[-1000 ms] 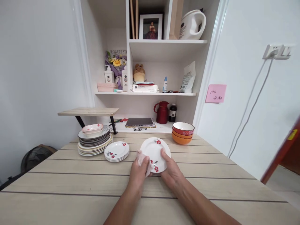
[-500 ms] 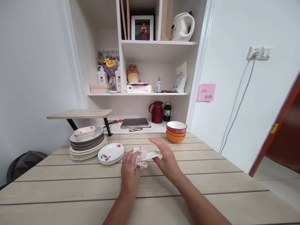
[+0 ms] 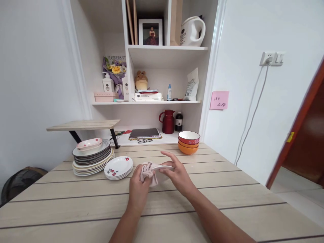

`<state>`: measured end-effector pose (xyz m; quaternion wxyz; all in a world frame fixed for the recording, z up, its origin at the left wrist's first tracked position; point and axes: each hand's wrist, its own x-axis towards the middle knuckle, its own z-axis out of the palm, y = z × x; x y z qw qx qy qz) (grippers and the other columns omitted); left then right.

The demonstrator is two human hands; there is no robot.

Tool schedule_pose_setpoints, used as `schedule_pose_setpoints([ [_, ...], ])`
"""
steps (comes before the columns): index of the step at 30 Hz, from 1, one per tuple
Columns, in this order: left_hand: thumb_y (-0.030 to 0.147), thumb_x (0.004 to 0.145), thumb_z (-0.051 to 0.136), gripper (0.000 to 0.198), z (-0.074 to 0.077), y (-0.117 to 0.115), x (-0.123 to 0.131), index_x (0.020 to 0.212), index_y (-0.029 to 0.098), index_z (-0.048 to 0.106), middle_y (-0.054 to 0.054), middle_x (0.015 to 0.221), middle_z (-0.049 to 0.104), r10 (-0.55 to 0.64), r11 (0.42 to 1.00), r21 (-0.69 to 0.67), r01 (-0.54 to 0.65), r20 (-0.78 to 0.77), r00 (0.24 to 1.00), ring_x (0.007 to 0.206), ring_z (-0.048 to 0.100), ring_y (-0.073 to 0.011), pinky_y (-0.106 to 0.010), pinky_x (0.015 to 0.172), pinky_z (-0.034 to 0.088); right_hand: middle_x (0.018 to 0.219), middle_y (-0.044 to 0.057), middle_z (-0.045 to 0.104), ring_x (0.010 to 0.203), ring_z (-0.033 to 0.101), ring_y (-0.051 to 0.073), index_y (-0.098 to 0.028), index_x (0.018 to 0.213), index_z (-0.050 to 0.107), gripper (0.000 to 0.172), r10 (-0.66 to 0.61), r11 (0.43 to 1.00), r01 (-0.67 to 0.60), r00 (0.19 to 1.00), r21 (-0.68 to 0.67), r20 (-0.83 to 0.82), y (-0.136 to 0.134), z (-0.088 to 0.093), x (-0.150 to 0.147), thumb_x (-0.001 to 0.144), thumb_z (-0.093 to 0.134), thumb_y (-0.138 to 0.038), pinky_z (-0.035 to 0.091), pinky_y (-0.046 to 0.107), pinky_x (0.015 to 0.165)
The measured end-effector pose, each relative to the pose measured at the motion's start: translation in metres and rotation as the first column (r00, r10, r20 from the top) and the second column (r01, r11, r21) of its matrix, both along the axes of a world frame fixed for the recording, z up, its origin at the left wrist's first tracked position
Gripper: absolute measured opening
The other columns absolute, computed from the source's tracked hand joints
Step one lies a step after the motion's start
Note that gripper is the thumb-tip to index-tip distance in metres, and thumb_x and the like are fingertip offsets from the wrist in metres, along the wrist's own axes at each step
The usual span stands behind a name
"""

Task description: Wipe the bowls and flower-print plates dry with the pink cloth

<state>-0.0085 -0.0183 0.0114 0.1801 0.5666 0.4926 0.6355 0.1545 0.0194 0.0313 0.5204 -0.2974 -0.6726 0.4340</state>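
A pale pink cloth [image 3: 146,172] is bunched in my left hand [image 3: 138,185], which presses it around the left side of a white plate [image 3: 163,167]. The plate is seen nearly edge-on above the table. My right hand [image 3: 177,173] pinches the plate's right edge between thumb and fingers, with the index finger raised. Just left of my hands lies a short stack of white plates with red flowers [image 3: 118,166].
A taller stack of plates [image 3: 92,158] with pink dishes on top stands at the left, by a small raised shelf [image 3: 83,125]. Stacked bowls [image 3: 188,142] are at the back right. Behind are a laptop [image 3: 144,133] and a red jug [image 3: 168,122].
The plate has tilted and is seen more edge-on. The cloth has shifted around its left side and hangs lower beneath it. The view has moved slightly, and both hands still hold on.
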Motion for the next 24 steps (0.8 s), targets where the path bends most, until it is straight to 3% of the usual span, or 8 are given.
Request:
schedule_pose_setpoints([
  [5, 0.045, 0.076, 0.069, 0.038, 0.004, 0.0, 0.0, 0.102, 0.018, 0.066, -0.005, 0.094, 0.072, -0.05, 0.992, -0.099, 0.073, 0.21, 0.976, 0.086, 0.065, -0.0204, -0.028, 0.076, 0.049, 0.07, -0.003, 0.063, 0.061, 0.052, 0.013, -0.022, 0.086, 0.064, 0.019, -0.031, 0.991, 0.021, 0.996, -0.132, -0.079, 0.002, -0.01, -0.007, 0.074, 0.074, -0.033, 0.039, 0.024, 0.053],
  [7, 0.046, 0.075, 0.07, 0.039, 0.003, 0.001, -0.001, 0.1, 0.017, 0.066, -0.006, 0.095, 0.073, -0.037, 0.993, -0.099, 0.061, 0.23, 0.973, 0.087, 0.065, -0.0209, -0.029, 0.077, 0.049, 0.071, -0.002, 0.063, 0.06, 0.051, 0.013, -0.021, 0.076, 0.059, 0.022, -0.023, 0.984, -0.003, 0.99, -0.18, -0.142, 0.001, -0.013, -0.01, 0.073, 0.076, -0.035, 0.037, 0.024, 0.051],
  [10, 0.045, 0.075, 0.071, 0.04, 0.003, 0.001, -0.002, 0.102, 0.017, 0.066, -0.007, 0.098, 0.073, -0.021, 0.994, -0.1, 0.048, 0.252, 0.967, 0.089, 0.066, -0.0215, -0.029, 0.078, 0.049, 0.112, 0.004, 0.068, 0.085, 0.062, 0.018, -0.021, 0.073, 0.056, 0.027, -0.004, 0.977, -0.048, 0.97, -0.206, -0.244, -0.002, -0.014, -0.014, 0.072, 0.078, -0.036, 0.044, 0.026, 0.063],
  [12, 0.045, 0.074, 0.071, 0.041, 0.003, 0.001, -0.002, 0.104, 0.017, 0.066, -0.007, 0.099, 0.073, -0.013, 0.994, -0.104, 0.042, 0.271, 0.963, 0.09, 0.067, -0.0221, -0.03, 0.079, 0.049, 0.139, 0.005, 0.055, 0.11, 0.059, 0.024, -0.02, 0.069, 0.055, 0.029, -0.011, 0.978, -0.048, 0.959, -0.201, -0.283, -0.003, -0.014, -0.015, 0.071, 0.079, -0.036, 0.046, 0.03, 0.076],
  [15, 0.045, 0.073, 0.072, 0.044, 0.003, 0.001, -0.002, 0.106, 0.016, 0.066, -0.008, 0.099, 0.074, 0.009, 0.991, -0.127, 0.031, 0.298, 0.955, 0.091, 0.067, -0.0231, -0.032, 0.081, 0.05, 0.147, 0.003, 0.047, 0.121, 0.053, 0.027, -0.02, 0.068, 0.056, 0.028, -0.023, 0.975, -0.052, 0.943, -0.217, -0.331, -0.004, -0.014, -0.016, 0.071, 0.079, -0.036, 0.045, 0.033, 0.084],
  [19, 0.044, 0.075, 0.072, 0.042, 0.003, 0.002, -0.001, 0.106, 0.017, 0.065, -0.008, 0.099, 0.074, -0.018, 0.992, -0.112, 0.059, 0.339, 0.94, 0.098, 0.066, -0.0237, -0.033, 0.088, 0.049, 0.136, 0.003, 0.056, 0.101, 0.06, 0.02, -0.02, 0.071, 0.059, 0.026, -0.042, 0.962, -0.072, 0.914, -0.264, -0.404, -0.003, -0.015, -0.017, 0.07, 0.081, -0.034, 0.045, 0.027, 0.07],
  [22, 0.042, 0.077, 0.071, 0.038, 0.003, 0.002, 0.0, 0.105, 0.017, 0.065, -0.007, 0.1, 0.074, -0.025, 0.994, -0.094, 0.064, 0.369, 0.929, 0.098, 0.067, -0.0222, -0.033, 0.092, 0.048, 0.1, -0.001, 0.068, 0.073, 0.057, 0.013, -0.021, 0.071, 0.057, 0.029, -0.051, 0.951, -0.11, 0.866, -0.289, -0.498, -0.004, -0.015, -0.019, 0.069, 0.082, -0.035, 0.042, 0.023, 0.056],
  [24, 0.041, 0.077, 0.071, 0.037, 0.003, 0.001, 0.003, 0.106, 0.017, 0.065, -0.007, 0.102, 0.073, -0.026, 0.994, -0.087, 0.065, 0.397, 0.918, 0.096, 0.067, -0.0211, -0.034, 0.095, 0.047, 0.075, -0.005, 0.064, 0.06, 0.052, 0.01, -0.021, 0.071, 0.055, 0.031, -0.058, 0.937, -0.145, 0.833, -0.318, -0.55, -0.004, -0.016, -0.02, 0.069, 0.082, -0.035, 0.041, 0.021, 0.051],
])
